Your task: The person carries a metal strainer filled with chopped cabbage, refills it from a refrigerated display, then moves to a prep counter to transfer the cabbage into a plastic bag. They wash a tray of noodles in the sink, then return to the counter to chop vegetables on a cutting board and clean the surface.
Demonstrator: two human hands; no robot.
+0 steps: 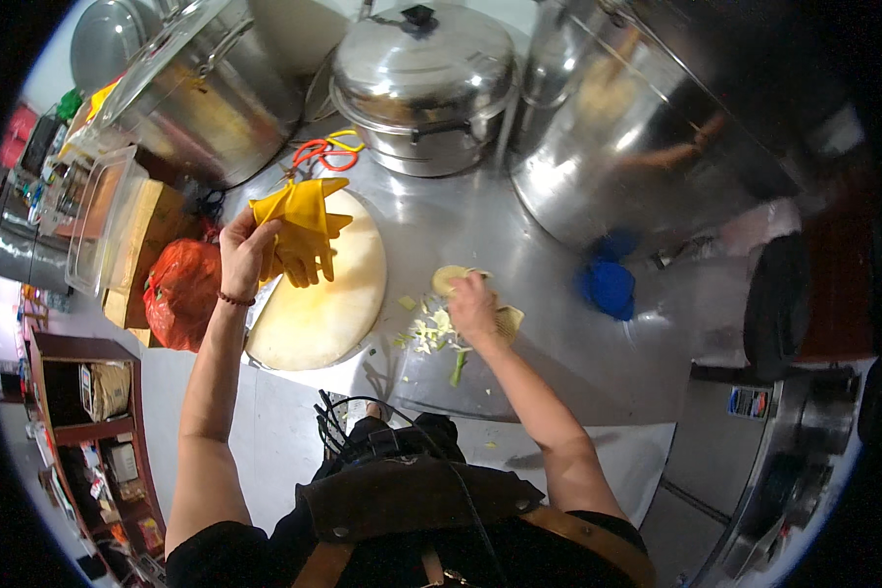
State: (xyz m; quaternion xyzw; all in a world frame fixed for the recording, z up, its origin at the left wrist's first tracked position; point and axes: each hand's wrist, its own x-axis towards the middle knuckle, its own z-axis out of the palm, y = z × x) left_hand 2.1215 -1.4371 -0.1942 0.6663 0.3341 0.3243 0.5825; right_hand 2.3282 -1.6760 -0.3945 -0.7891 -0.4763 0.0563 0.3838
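Note:
My left hand (242, 250) pinches a pair of yellow rubber gloves (294, 228) by the cuff, fingers dangling over a round, pale cutting board (338, 294). Part of a knife blade (262, 303) shows on the board beside my left wrist. On the steel table (441, 213), my right hand (473, 309) is closed on a tan, textured cloth or pad (509, 323); which of the two I cannot tell. Pale green vegetable scraps (432, 331) lie just left of that hand, with a green stalk piece (457, 367) nearer the table's front edge.
Scissors with red handles (327, 156) lie behind the board. A lidded steel steamer pot (426, 95) stands at the back, between large stockpots left (213, 110) and right (632, 140). A red plastic bag (182, 294) sits left of the board; a blue object (608, 287) lies right.

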